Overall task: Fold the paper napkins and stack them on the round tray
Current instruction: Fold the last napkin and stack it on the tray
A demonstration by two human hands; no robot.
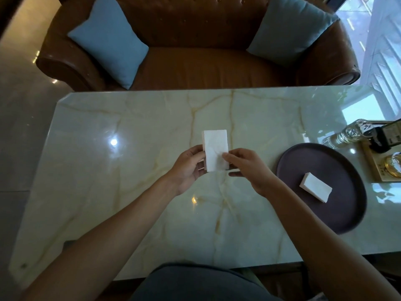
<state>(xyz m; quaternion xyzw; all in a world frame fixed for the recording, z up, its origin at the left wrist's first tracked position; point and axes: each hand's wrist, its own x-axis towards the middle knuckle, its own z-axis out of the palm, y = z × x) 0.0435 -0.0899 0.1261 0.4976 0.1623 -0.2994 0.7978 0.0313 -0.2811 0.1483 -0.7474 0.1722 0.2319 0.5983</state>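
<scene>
Head view, nearest first: two bare forearms reach out over the pale green marble table point(134, 127) with its yellow veins. The left hand point(187, 168) has its thumb and fingers closed on the left long edge of a white rectangular folded paper napkin point(216, 149), and the right hand point(249, 168) pinches the lower right corner, thumb on top; the remaining fingers lie underneath, so how firmly they press is hard to judge. The napkin looks thick, several layers deep, its top face slightly creased, its edges fairly square. It seems held just above the table, though the angle leaves that uncertain.

The risk, as I judge it, is in the layers: soft paper gripped only at one edge and one corner could fan open or slide askew once one hand lets go to carry it across. A crooked fold would then sit badly on the stack.

To the right, well apart from the hands, a dark round flat tray point(303, 161) already holds one white folded napkin point(315, 187), lying at an angle. Setting the next one carelessly could nudge it or leave the pile uneven.

Beyond the tray stand a clear glass bottle point(347, 133) and other small items, near enough for a wide sweep of the arm to knock.
</scene>
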